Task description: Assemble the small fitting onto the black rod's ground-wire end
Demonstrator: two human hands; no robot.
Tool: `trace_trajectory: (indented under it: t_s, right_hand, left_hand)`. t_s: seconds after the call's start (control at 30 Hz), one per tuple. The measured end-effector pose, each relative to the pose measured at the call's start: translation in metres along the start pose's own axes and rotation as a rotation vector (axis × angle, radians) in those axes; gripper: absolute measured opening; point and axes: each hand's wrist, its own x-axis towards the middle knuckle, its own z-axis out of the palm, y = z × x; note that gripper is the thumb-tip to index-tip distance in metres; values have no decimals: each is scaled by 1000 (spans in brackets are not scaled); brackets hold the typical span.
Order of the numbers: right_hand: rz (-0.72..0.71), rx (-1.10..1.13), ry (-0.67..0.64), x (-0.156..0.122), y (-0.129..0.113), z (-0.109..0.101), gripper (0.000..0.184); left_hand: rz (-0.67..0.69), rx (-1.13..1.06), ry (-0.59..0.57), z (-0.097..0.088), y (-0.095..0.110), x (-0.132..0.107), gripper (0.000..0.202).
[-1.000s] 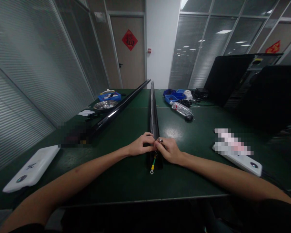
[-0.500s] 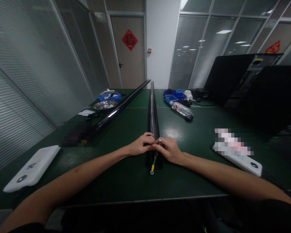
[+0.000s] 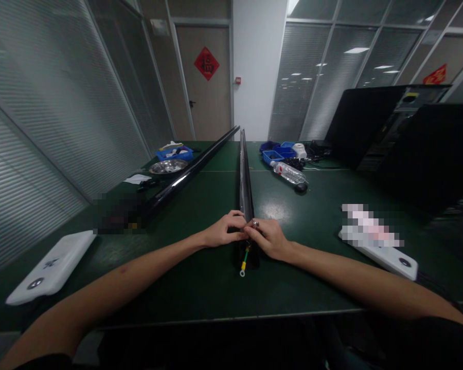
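A long black channel-shaped rail [image 3: 246, 177] runs away from me along the green table. Both my hands meet over its near end. My left hand [image 3: 227, 229] is closed on the rail's left edge, thumb pointing inward. From the other side, my right hand [image 3: 269, 238] has thumb and fingers pinched together inside the channel; whatever lies between them is hidden. A ring shows on one right finger. Just below the fingertips, a short green-and-yellow wire [image 3: 246, 257] with a ring terminal [image 3: 242, 273] sticks out toward me.
Another black rail [image 3: 193, 167] lies slantwise on the left, near a metal bowl [image 3: 168, 166] and a blue tray [image 3: 173, 154]. To the right are blue bins [image 3: 272, 156], a plastic bottle [image 3: 289, 173] and dark computer cases [image 3: 362, 123]. White devices [image 3: 52, 267] flank my forearms.
My fingers have shifted very slightly over the rail's end, and the wire's ring terminal has barely moved. Everything else looks the same.
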Motion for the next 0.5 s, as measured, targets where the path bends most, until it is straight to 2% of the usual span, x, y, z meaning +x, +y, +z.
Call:
trace_trajectory:
  t_s: [0.5]
  right_hand:
    - [10, -8, -14, -2, 3, 1, 33]
  left_hand:
    - [34, 8, 6, -1, -1, 0, 25]
